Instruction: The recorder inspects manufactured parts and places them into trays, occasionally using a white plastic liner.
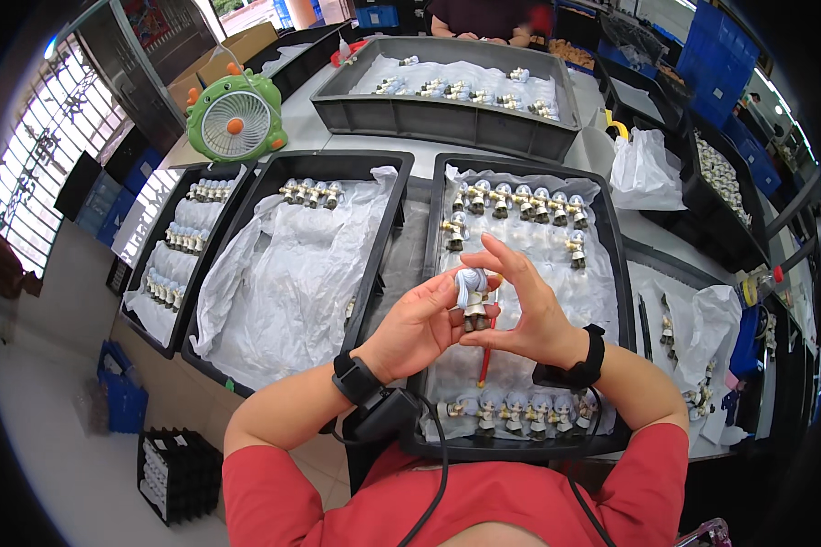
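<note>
A small figurine (473, 296) with pale blue-grey hair, white clothes and dark boots is held upright above the near right tray. My left hand (420, 314) pinches it from the left, fingers behind its body. Around its right side curls my right hand (534, 314), with a fingertip at the figurine's head and the thumb by its boots. A thin red stick (484, 366) slants below the right hand; whether a finger holds it or it lies in the tray, I cannot tell. Matching figurines (526, 413) line the near edge of the black tray (622, 301), others its far side.
Two more black trays (401, 196) with paper and figurines stand to the left. Behind them are a green fan (237, 118) and a large grey bin (447, 118) of figurines. A white plastic bag (646, 169) lies at right. Another person (479, 23) sits across the table.
</note>
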{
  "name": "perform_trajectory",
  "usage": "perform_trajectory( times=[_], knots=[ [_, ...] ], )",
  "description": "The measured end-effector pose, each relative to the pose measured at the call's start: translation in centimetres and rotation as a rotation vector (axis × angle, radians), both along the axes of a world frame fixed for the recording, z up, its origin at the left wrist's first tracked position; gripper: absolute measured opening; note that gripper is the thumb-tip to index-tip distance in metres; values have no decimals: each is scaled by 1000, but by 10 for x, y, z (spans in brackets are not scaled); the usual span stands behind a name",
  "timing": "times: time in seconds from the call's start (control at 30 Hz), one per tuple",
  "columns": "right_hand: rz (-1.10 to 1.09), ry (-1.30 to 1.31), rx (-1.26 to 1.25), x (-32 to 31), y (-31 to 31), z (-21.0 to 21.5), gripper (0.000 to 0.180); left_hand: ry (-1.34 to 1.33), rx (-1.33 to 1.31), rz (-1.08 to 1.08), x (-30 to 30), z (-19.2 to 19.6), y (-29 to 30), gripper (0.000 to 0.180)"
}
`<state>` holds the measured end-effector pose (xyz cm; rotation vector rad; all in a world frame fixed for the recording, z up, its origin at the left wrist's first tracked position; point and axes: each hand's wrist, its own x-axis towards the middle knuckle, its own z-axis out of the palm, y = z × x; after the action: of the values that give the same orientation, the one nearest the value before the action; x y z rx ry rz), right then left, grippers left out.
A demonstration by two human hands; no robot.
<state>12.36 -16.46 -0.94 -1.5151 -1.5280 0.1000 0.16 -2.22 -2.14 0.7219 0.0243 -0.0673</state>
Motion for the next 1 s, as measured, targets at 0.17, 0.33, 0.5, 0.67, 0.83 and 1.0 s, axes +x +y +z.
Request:
perform_trajectory(
  times=[0.17, 0.33, 0.5, 0.67, 0.83, 1.0],
  knots=[
    [31, 38, 34, 3, 7, 2, 96, 9, -9, 10, 1, 5, 4, 46],
    [-69, 7, 8, 0, 3, 7, 72, -38, -46, 257, 15, 20, 24, 38],
    [269, 505, -302, -22, -1, 10, 51, -139, -17, 539, 19, 50, 36, 33],
    [583, 869, -404, -55, 1, 28, 71, -353, -1, 606, 29, 84, 21, 34],
    [477, 699, -219, -66, 12, 33, 61, -473, 41, 753, 30, 111, 15, 33],
    [468, 1011, -258, -74, 11, 41, 50, -711, 472, 1186, 37, 117, 15, 38]
  ],
)
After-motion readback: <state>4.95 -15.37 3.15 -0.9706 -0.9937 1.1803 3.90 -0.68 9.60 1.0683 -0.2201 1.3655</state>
